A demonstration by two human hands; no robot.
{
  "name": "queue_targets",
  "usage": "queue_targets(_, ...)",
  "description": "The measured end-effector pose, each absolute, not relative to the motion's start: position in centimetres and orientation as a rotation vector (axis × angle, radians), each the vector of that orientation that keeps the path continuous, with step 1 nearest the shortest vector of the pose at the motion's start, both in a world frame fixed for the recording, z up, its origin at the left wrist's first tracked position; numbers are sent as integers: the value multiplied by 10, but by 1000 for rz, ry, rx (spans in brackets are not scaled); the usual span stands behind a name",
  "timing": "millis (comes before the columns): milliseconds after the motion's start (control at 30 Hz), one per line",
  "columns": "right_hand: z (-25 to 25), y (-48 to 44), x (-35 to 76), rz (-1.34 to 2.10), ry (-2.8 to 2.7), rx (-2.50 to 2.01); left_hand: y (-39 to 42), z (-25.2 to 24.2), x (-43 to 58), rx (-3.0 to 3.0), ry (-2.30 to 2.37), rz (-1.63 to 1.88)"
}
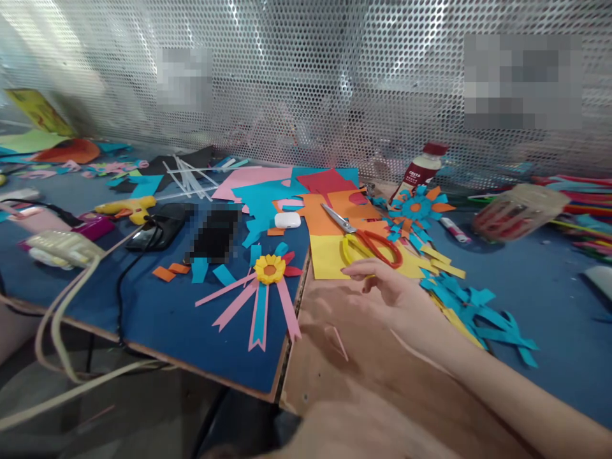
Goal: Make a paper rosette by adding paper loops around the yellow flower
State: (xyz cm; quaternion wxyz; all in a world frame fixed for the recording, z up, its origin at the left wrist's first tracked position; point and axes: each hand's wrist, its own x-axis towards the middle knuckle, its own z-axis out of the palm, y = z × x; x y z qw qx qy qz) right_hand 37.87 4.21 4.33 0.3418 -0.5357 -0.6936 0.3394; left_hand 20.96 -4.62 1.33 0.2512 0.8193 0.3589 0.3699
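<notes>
My right hand (pixel 399 296) reaches in from the right, over the bare wooden board and close to the scissors' handles. Its fingers are loosely bent and apart, with nothing seen between them. The scissors (pixel 370 245), with one yellow and one orange-red handle, lie on orange paper (pixel 318 220) and yellow paper (pixel 327 258), blades pointing up and left. My left hand (pixel 363 433) is a blur at the bottom edge; its fingers cannot be made out. Left of the board lies a paper rosette (pixel 270 269) with a yellow flower centre and pink and blue ribbon tails.
A yellow glue gun (pixel 129 207), a black phone (pixel 215 234) and a white earbud case (pixel 287 220) lie to the left. Cables (pixel 71 325) hang over the front edge. Blue paper strips (pixel 497 322), a red-capped bottle (pixel 421 169) and a tipped clear container (pixel 519 210) are right.
</notes>
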Motion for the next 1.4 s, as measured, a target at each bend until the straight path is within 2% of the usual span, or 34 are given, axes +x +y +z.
queue_targets(167,45,40,378,955,-1783,-1373,-13,20,188,2106,1201,1104)
queue_targets(433,55,29,374,965,-1951,-1284,-2,25,192,2345,1246,1043)
queue_targets(800,53,31,384,1212,-2024,-1186,-8,32,181,2225,1024,742)
queue_targets(1400,48,31,379,1412,-1862,-1138,-6,37,181,2176,941,756)
